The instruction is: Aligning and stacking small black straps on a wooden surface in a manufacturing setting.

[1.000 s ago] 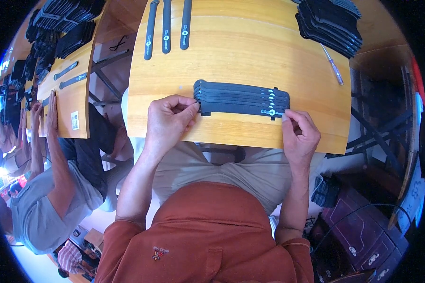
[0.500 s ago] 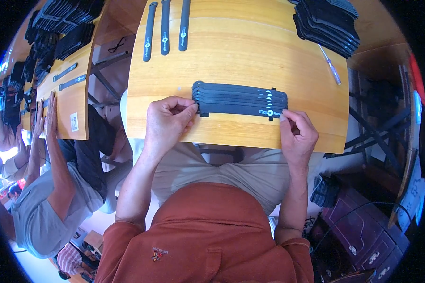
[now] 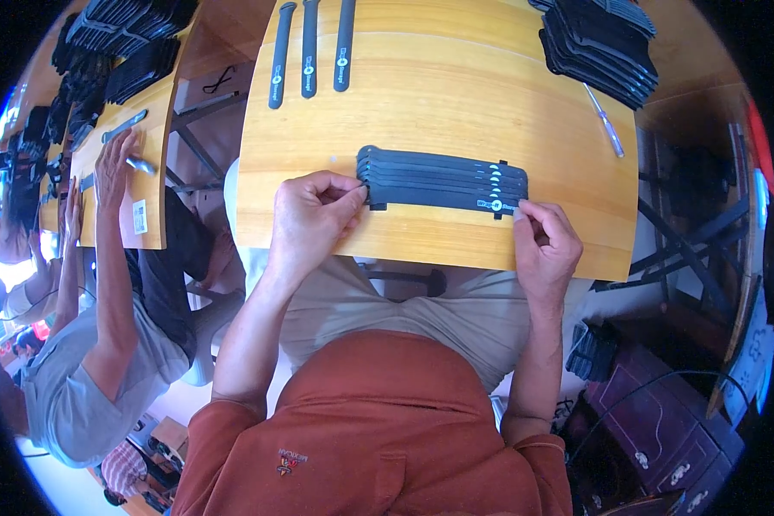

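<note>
A row of dark overlapping straps lies crosswise near the front edge of my table. Thumb and fingertips of my left hand pinch the left end of the nearest strap. At its other end, my right hand grips the corner between thumb and curled fingers. Small black tabs stick out above and below the row near its ends. Farther off on the left, three separate dark straps lie lengthwise, side by side.
A pile of black straps stands at the far right, with a slim screwdriver-like tool beside it. To the left, a co-worker sits at another table holding more straps. A dark drawer cabinet is at lower right.
My hands and the strap row keep nearly the same pose; the whole view has shifted slightly. The co-worker's hand has lifted and moved forward over the neighbouring table.
</note>
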`<state>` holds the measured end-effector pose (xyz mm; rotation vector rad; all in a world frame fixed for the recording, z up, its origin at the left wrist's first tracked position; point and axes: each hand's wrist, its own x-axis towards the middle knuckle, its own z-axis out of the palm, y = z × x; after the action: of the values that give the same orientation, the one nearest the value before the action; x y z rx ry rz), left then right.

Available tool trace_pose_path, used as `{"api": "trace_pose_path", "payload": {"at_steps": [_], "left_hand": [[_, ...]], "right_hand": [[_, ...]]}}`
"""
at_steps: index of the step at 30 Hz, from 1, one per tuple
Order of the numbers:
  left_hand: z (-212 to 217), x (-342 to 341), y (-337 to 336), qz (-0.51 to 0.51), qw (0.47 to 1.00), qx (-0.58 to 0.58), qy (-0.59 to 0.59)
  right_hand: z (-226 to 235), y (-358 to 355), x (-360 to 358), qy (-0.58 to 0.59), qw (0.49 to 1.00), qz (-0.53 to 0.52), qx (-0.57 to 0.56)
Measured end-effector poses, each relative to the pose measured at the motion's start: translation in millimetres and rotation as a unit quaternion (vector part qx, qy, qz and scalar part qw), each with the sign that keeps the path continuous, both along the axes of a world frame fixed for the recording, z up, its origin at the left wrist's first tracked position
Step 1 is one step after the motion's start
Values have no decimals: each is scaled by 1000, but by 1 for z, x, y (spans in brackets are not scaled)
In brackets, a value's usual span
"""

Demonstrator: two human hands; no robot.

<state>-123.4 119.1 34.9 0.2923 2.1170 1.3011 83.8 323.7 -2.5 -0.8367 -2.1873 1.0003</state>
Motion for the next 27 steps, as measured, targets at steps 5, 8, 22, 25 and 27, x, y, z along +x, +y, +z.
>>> {"api": "trace_pose_path", "payload": {"at_steps": [5, 8, 22, 25, 27], "left_hand": [[-8, -1, -2, -4, 1000, 5, 4], [-13, -2, -4, -9, 1000, 15, 7], [-7, 0, -2, -2, 1000, 21, -4], [-5, 0, -1, -4, 1000, 12, 4], [-6, -1, -1, -7, 1000, 16, -1]], "right_hand": [[2, -1, -1, 7, 1000, 2, 0], [2, -2, -2, 13, 1000, -1, -1], [6, -3, -2, -5, 999, 7, 37], [8, -3, -3, -16, 996, 17, 80], [9, -3, -4, -32, 989, 24, 141]]}}
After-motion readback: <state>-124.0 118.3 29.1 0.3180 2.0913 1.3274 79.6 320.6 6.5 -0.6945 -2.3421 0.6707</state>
